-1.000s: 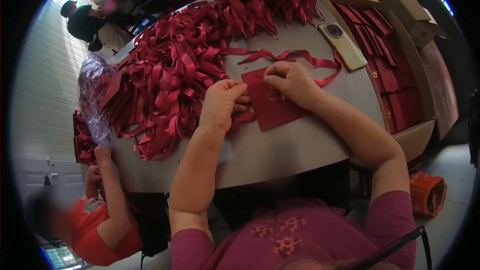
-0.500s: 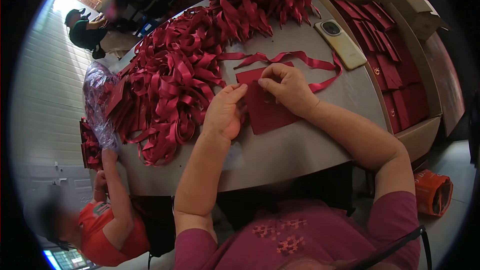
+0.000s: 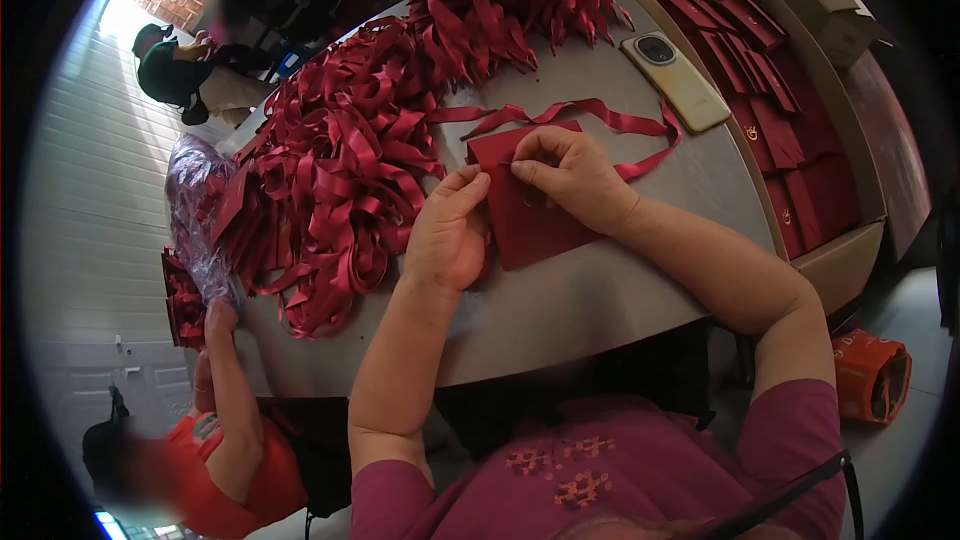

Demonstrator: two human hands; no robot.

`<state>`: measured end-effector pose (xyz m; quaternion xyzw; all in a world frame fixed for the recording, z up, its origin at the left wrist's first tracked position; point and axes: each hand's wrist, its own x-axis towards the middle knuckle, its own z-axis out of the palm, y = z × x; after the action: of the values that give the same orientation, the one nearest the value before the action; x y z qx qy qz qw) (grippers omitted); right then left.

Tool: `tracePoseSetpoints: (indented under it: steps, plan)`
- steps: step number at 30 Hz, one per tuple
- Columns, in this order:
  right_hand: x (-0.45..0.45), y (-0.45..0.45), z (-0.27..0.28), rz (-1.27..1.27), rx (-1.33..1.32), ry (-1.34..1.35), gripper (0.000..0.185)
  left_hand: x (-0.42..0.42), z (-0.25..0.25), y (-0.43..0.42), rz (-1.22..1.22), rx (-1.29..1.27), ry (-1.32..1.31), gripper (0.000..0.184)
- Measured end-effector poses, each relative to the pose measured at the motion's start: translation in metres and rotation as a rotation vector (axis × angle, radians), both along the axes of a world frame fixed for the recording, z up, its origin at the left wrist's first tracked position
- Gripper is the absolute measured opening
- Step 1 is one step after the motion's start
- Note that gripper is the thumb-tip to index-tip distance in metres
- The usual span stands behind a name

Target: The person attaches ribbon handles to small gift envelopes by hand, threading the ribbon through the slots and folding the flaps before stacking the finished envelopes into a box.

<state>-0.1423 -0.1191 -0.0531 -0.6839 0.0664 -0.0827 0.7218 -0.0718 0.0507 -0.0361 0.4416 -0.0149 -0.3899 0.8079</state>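
Observation:
A flat dark red paper bag (image 3: 535, 230) lies on the table in front of me. My left hand (image 3: 447, 230) is closed on its left edge, thumb on top and the other fingers partly hidden. Over the bag's upper part, my right hand (image 3: 575, 180) makes a pinch with thumb and forefinger; whatever is between the fingertips is too small to make out. A red ribbon (image 3: 655, 127) loops across the table behind the bag and runs in beneath my right hand. Part of a gold mark on the bag shows under that hand.
A large heap of red ribbons (image 3: 350, 140) on bags covers the table's left and back. At right are a phone (image 3: 678, 80) and a carton (image 3: 835, 275) of red bags. A co-worker in an orange shirt (image 3: 245, 475) handles clear plastic wrap (image 3: 195, 205) at left.
My hands and the bag stay almost where they were, with the right fingertips shifting only slightly. The co-worker at left has leaned a little, and the view has tilted slightly.

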Motion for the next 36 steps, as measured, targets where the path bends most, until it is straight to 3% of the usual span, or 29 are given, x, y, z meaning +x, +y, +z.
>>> tracePoseSetpoints:
  steps: [12, 26, 36]
  plan:
    - [-0.003, 0.0, 0.001, 0.037, 0.01, -0.001, 0.012, -0.004, 0.005, 0.001, -0.095, -0.059, -0.023, 0.014]
    - [0.001, 0.005, 0.001, 0.037, 0.022, -0.006, 0.009, -0.013, 0.006, -0.002, 0.097, -0.002, -0.006, 0.023]
    - [0.003, 0.005, -0.001, 0.063, 0.026, -0.032, 0.01, -0.011, 0.001, -0.004, 0.044, -0.035, -0.054, 0.017]
